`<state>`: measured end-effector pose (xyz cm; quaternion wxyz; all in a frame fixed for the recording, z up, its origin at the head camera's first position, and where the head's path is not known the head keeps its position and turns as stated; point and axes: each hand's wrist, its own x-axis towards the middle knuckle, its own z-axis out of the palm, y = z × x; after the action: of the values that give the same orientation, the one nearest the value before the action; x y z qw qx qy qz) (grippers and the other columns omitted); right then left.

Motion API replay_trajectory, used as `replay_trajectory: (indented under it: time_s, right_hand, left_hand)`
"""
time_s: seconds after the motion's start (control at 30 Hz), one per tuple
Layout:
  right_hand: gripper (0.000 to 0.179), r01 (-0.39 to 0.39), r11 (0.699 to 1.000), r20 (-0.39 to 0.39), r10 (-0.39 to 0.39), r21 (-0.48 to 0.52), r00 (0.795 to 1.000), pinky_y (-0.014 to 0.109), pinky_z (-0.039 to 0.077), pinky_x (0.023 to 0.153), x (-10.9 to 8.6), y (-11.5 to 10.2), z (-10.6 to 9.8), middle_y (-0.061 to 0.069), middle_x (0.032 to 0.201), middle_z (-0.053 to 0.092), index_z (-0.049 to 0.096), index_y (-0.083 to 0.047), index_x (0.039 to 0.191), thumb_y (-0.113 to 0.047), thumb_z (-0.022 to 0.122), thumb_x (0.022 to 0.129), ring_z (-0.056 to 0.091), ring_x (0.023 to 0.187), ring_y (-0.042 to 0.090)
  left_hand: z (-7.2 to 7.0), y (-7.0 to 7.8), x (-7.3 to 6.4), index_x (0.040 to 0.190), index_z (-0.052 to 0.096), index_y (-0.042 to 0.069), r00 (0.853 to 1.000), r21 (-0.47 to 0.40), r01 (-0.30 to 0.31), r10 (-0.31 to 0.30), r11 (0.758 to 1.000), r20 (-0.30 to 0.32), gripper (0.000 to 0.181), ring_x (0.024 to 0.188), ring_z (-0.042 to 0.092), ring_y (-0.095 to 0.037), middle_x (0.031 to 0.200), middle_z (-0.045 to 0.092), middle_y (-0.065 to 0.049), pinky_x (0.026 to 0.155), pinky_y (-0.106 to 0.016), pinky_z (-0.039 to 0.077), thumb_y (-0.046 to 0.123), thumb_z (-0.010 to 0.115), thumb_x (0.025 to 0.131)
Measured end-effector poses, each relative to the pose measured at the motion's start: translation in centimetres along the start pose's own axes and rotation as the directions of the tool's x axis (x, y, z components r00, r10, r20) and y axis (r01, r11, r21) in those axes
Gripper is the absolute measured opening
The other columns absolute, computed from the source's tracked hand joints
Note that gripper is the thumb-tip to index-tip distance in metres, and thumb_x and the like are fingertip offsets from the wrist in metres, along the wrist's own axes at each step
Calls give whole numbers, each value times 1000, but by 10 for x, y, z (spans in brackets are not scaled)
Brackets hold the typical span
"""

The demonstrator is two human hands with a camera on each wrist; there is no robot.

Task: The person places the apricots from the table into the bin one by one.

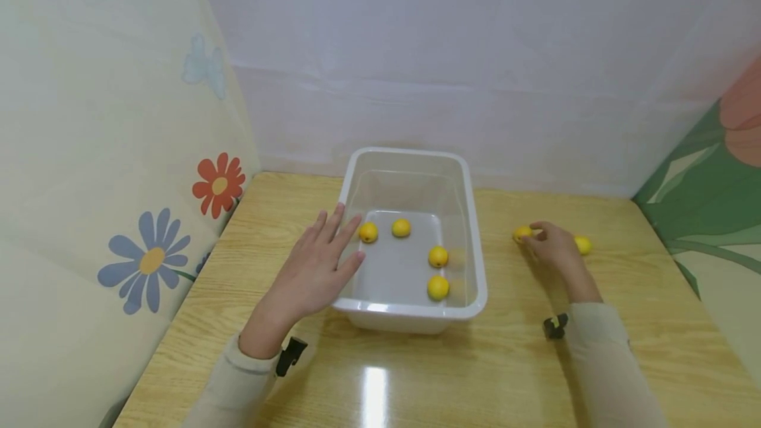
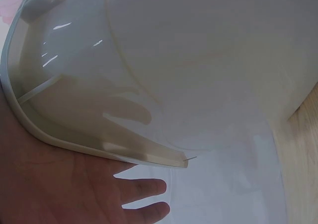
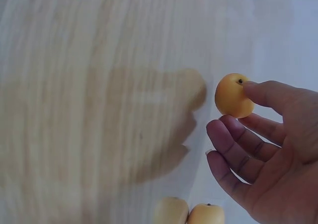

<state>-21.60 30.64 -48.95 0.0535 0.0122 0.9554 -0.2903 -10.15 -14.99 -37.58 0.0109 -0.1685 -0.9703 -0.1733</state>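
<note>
My right hand point(image 1: 555, 249) pinches a small round yellow fruit point(image 3: 233, 96) between thumb and fingers, its dark stem spot showing in the right wrist view. That hand is over the table, to the right of a white plastic bin point(image 1: 478, 236). My left hand point(image 1: 312, 269) lies with straight, spread fingers along the bin's left rim, and the left wrist view has the palm against the rim point(image 2: 94, 153). Inside the bin several yellow fruits sit on the floor, among them one fruit point(image 1: 401, 228) toward the back and another fruit point(image 1: 438, 288) near the front right.
Two more yellow fruits point(image 3: 206, 214) lie side by side on the wooden table point(image 1: 464, 375); in the head view one fruit point(image 1: 583, 245) shows just right of the right hand. A white cloth wall point(image 1: 368, 51) stands behind, with flower-printed cloth point(image 1: 151, 261) at the sides.
</note>
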Motion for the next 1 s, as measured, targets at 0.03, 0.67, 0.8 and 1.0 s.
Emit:
replay_trajectory:
  time_s: [0.03, 0.67, 0.8, 1.0]
  right_hand:
    - [60, -1, 1000, 1, 1, 1, 1000, 57, 51, 92, 0, 0, 0, 34, 127, 59, 45, 7, 145, -33, 57, 103, 60, 110, 47]
    - [66, 78, 997, -42, -77, 27, 996, 58, 53, 89, -13, -33, -23, 31, 130, 60, 43, 1, 149, -47, 52, 104, 58, 115, 49]
    - [65, 115, 993, -68, -113, 23, 991, 58, 53, 89, -16, -43, -28, 30, 128, 62, 45, 2, 147, -47, 53, 104, 59, 114, 47]
    - [63, 147, 989, -101, -144, 25, 984, 58, 54, 88, -21, -59, -35, 27, 126, 64, 48, 1, 146, -46, 54, 104, 62, 113, 45]
  left_hand:
    - [0, 0, 0, 163, 22, 23, 1000, 0, -3, 3, 1000, -3, 65, 156, 0, -35, 171, 3, -7, 123, -59, 12, 52, 36, 107]
    - [2, -1, 0, 163, 24, 22, 1000, -9, -4, 4, 1000, -18, 65, 156, 2, -37, 171, 4, -8, 123, -61, 13, 49, 41, 106]
    - [2, -2, 0, 163, 24, 22, 1000, -4, -6, 5, 1000, -16, 65, 156, 2, -37, 171, 4, -7, 123, -60, 13, 50, 40, 106]
    - [2, -1, 0, 163, 23, 23, 1000, -4, -7, 7, 1000, -13, 65, 156, 1, -37, 171, 3, -7, 123, -60, 13, 50, 39, 106]
